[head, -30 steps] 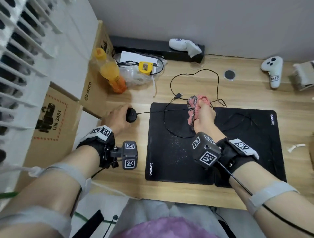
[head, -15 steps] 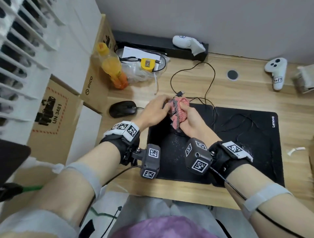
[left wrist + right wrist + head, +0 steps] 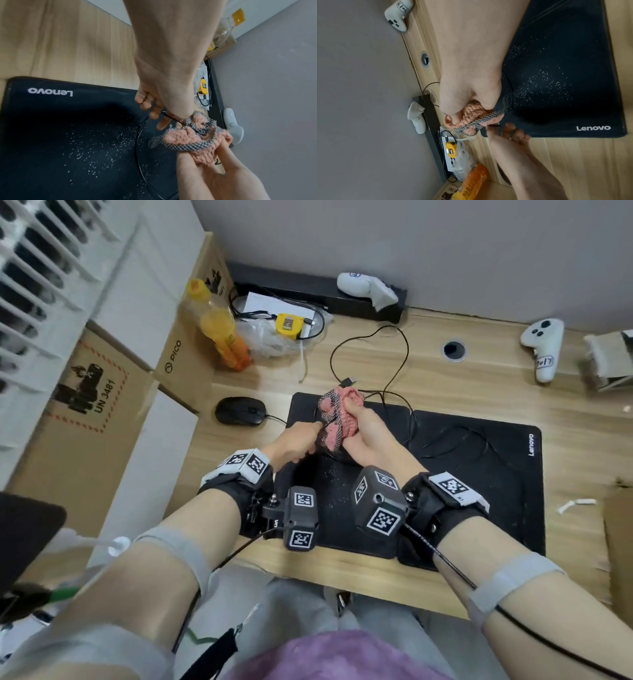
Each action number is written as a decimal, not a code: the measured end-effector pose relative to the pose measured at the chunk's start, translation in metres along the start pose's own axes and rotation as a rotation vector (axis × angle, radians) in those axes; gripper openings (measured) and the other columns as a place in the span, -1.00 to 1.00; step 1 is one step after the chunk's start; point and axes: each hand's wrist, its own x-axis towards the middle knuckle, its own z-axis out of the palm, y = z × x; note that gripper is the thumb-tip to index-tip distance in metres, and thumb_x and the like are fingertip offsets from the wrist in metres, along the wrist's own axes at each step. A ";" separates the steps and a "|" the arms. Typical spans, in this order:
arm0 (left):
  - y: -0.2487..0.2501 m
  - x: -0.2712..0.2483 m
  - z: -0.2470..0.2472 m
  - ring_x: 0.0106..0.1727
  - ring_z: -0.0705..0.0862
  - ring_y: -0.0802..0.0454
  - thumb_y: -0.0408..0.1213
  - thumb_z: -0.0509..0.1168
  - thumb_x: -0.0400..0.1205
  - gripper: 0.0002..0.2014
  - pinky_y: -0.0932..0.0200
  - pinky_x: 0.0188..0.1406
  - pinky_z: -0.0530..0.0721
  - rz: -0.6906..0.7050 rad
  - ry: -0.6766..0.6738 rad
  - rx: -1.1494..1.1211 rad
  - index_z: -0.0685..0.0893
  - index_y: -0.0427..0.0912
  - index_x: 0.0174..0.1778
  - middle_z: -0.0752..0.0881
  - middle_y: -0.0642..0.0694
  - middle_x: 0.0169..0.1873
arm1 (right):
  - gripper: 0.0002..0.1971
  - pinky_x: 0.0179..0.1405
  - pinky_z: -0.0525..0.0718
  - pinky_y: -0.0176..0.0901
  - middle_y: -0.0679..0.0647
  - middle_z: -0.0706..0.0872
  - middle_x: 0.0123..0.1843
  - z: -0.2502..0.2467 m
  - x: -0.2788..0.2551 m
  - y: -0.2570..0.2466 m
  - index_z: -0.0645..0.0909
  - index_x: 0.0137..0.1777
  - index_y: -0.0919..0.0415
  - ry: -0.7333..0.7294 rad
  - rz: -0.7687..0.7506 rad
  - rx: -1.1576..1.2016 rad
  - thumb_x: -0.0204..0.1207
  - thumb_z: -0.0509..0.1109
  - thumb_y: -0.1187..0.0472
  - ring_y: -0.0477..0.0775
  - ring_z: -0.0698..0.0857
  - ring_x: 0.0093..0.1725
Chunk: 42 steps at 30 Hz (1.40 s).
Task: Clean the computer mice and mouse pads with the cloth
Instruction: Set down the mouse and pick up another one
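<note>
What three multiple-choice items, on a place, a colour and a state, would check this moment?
1. Where does the black mouse lie?
A. on the desk, left of the speckled mouse pad
B. in a cardboard box
C. on a white controller

2. What is the main colour of the cloth?
A. blue
B. pink
C. green

3. What is the left hand doing?
A. lying flat
B. gripping a bottle
C. pinching a thin black cable

Answers: 1 A, bare wood shows around it; 2 B, pink with checked edging, bunched in the right hand; 3 C, the cable runs between its fingertips.
</note>
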 end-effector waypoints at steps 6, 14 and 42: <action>-0.013 -0.002 -0.005 -0.49 0.43 0.07 -0.22 0.12 0.73 -0.66 0.32 -0.54 0.43 0.020 0.180 -0.125 0.55 -0.13 -0.39 0.49 -0.04 -0.52 | -0.68 -0.15 0.63 0.04 0.24 0.75 -0.04 -0.019 -0.005 0.002 0.53 0.40 0.40 0.081 -0.048 -0.024 0.72 0.22 0.28 0.19 0.65 -0.23; -0.029 0.004 -0.034 -0.50 0.46 0.06 -0.30 0.09 0.72 -0.68 0.30 -0.51 0.44 0.013 0.300 -0.141 0.54 -0.21 -0.36 0.53 -0.08 -0.51 | -0.80 -0.12 0.69 0.18 0.23 0.72 -0.16 -0.023 -0.008 -0.006 0.59 0.22 0.40 0.178 -0.137 0.054 0.69 0.24 0.37 0.17 0.62 -0.36; 0.029 -0.050 -0.012 -0.16 0.74 -0.02 -0.06 0.08 0.76 -0.72 0.00 -0.09 0.67 0.334 0.067 0.231 0.65 -0.09 0.07 0.75 0.05 -0.19 | -0.67 0.04 0.68 0.08 0.28 0.74 0.10 -0.020 -0.026 0.007 0.50 0.44 0.34 0.094 -0.058 0.085 0.73 0.20 0.26 0.23 0.71 -0.11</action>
